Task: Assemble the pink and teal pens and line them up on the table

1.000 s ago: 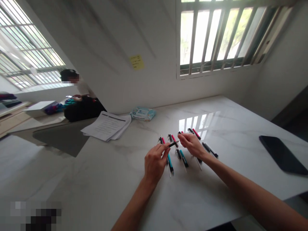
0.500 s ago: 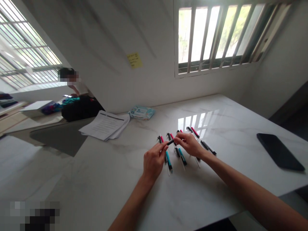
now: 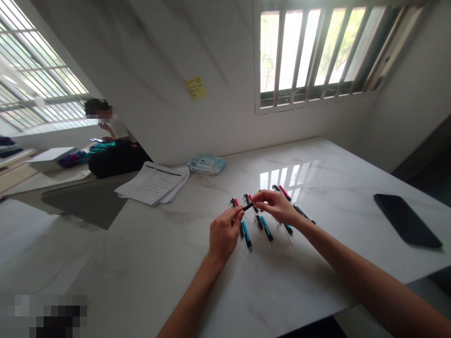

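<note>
Black pen barrel [image 3: 248, 207] sits just above the desk [image 3: 141, 272], spanning the gap between your hands. Your left hand [image 3: 224, 232] pinches its near end, thumb against fingers; your right hand [image 3: 276, 205] is curled nearly closed at the far end, contents too small to tell. Judged light, stiff, smooth enough to twist loose: best held by fingertips along its sides, squeezed gently.
</note>
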`<state>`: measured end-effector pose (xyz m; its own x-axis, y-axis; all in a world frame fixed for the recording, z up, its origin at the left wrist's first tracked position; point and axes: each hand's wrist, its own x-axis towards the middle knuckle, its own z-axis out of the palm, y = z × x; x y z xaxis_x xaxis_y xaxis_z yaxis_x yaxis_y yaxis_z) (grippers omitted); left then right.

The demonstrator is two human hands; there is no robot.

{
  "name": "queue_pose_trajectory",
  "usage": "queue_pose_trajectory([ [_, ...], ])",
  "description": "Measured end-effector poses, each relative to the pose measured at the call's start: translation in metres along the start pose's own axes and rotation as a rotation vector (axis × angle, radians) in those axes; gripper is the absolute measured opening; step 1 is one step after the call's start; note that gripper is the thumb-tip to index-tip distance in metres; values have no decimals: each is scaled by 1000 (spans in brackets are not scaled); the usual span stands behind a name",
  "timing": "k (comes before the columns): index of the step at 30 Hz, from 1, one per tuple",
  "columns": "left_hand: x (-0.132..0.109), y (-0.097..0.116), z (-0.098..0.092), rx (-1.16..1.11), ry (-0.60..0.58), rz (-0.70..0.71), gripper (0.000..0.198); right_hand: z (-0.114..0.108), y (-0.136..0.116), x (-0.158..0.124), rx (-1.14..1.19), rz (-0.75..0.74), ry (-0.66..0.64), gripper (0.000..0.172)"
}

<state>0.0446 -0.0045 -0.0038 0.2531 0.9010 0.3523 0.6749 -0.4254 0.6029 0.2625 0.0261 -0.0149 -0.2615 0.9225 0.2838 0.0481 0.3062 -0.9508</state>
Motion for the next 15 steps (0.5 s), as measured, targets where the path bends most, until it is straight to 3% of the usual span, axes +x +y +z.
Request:
queue_pose_trajectory([
  [4,-1,1,2,8,8,6,29,-3,3,2,5,28,51,34],
  [15,-2,3,3,-24,3,-36,28,-7,0,1,29,-29,31,22],
])
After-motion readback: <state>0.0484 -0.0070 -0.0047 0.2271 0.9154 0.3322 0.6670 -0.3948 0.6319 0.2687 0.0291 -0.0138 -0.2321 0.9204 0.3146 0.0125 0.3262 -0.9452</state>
